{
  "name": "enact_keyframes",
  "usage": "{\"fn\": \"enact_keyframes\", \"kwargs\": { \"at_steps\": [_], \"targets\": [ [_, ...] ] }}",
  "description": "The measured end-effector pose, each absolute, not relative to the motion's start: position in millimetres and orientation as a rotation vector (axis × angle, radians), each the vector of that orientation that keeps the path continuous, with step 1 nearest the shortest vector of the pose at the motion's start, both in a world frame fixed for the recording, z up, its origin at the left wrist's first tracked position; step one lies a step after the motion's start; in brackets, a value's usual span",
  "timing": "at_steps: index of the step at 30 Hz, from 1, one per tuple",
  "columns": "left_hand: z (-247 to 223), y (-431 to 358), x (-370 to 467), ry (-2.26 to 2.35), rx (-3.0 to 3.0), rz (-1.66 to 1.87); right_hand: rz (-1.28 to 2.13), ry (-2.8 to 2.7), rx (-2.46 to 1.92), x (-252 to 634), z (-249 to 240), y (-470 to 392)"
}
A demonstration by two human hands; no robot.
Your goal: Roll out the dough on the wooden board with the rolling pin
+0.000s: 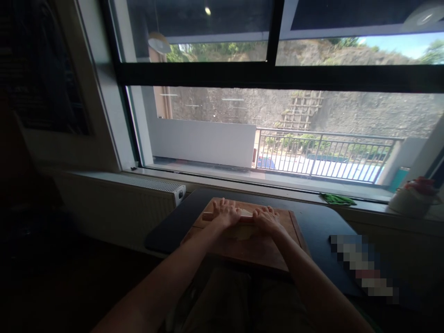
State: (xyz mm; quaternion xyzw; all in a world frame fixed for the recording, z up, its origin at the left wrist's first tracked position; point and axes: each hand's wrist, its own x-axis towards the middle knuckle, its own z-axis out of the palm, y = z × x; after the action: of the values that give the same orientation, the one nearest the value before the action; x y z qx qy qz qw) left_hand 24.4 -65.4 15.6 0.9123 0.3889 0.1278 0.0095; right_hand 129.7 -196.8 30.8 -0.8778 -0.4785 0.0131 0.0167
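Observation:
A wooden rolling pin [246,217] lies crosswise on a brown wooden board [263,253]. My left hand [227,212] is curled over its left part, and the pin's left end sticks out past the fingers. On the right part rests my right hand [268,218], its fingers bent over the pin and hiding that end. A gap between the two hands shows the pin's middle. Pale, flattened dough [243,232] spreads on the board under and in front of the pin; my hands and forearms cover some of it.
The board lies on a dark table [319,226] with rounded corners. A pixelated item [362,266] is at the table's right. On the windowsill are a green cloth [337,199] and a pale pot [412,198] with something reddish on top. A radiator [138,189] stands left, below the window.

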Motion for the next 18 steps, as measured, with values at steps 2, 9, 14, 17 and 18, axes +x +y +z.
{"fn": "enact_keyframes", "kwargs": {
  "at_steps": [2,9,14,17,18],
  "targets": [
    [12,-72,17,1.169,2.906,0.483,-0.04,-1.457,-2.69,123,29,-206],
    [14,-73,18,1.175,2.935,0.532,-0.054,-1.413,-2.672,127,28,-200],
    [19,-58,31,1.198,2.887,0.482,-0.005,-1.382,-2.708,145,29,-177],
    [22,-47,39,1.222,2.855,0.444,0.033,-1.382,-2.719,157,28,-164],
    [23,-43,42,1.237,2.846,0.437,0.046,-1.378,-2.721,161,27,-160]
  ]
}}
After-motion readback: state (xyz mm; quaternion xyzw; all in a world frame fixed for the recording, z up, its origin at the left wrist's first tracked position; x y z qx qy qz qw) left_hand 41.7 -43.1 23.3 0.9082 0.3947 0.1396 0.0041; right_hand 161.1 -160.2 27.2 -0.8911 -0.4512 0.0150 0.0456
